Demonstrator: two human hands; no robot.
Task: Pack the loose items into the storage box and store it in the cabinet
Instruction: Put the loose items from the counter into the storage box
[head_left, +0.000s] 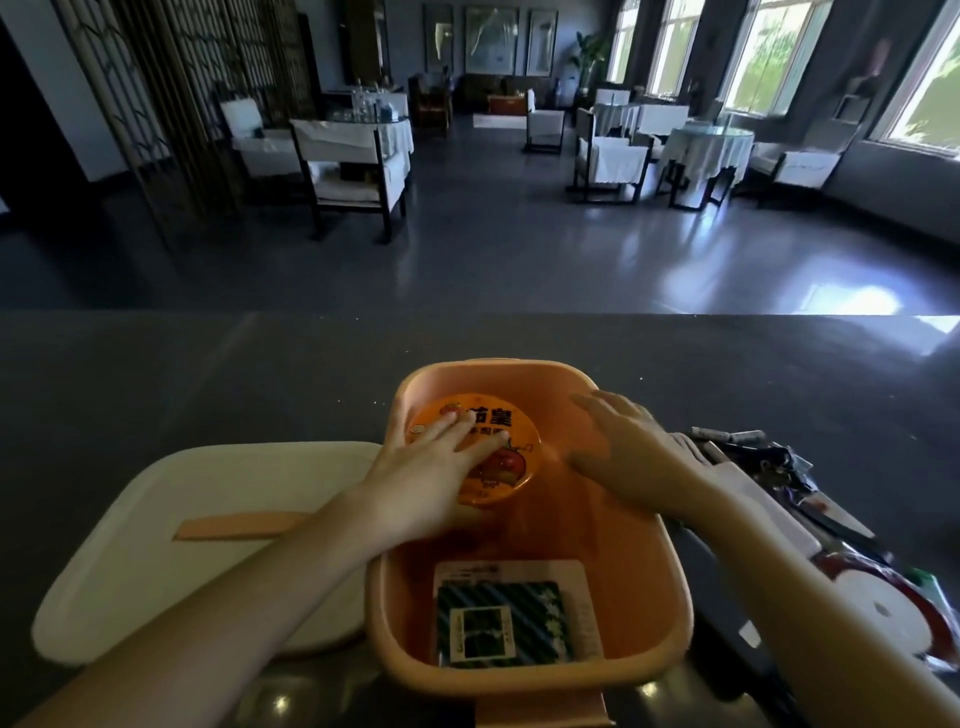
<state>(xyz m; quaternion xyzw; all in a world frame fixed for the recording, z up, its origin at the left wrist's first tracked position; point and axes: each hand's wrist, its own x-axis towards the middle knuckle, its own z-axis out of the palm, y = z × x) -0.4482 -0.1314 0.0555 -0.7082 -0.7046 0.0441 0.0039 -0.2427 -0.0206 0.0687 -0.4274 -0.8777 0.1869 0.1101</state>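
Peach plastic box (519, 379) sits on the dark table (208, 374), open, right in front of the person. Looks light and rigid, with smooth walls and a rolled rim. Best carried by the rim with both hands, I'd say.

Noodle bowl (511, 418) is at the far end of the box. It's probably light, with a thin foil top that dents easily, so grip it by the sides rather than pressing down. Left hand (426, 483) lies flat on its top, fingers (452, 423) straight and slightly spread, gripping nothing. Right hand (623, 447) hovers over the box's right side, fingers (592, 402) spread and holding nothing. It's blurry.

Count:
- 1 box
- 1 white lid (156, 519), lying left of the box and touching it, with 1 peach strip (234, 527) on top
- 2 items inside: the bowl and 1 flat striped packet (504, 618) at the near end
- loose pile (769, 467) right of the box: several small pieces, too tangled to count

Pile is mixed and small, so expect fiddly pinch grabs. No cabinet in view.
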